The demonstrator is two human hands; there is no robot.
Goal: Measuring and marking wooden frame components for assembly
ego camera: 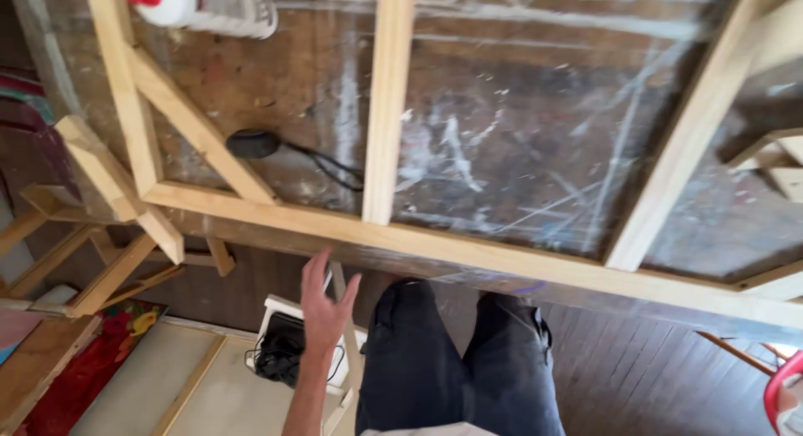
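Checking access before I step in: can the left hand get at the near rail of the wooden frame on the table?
Probably yes. The left hand is open and raised just below the wooden frame's near rail at the table edge, with nothing between them.

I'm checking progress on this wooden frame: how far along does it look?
Looks done: the wooden frame lies on the worktable, its crossbar and corner brace fitted. In hand: nothing; the left hand hangs open below the table edge. Left: can't tell; frame's right end is cut off.
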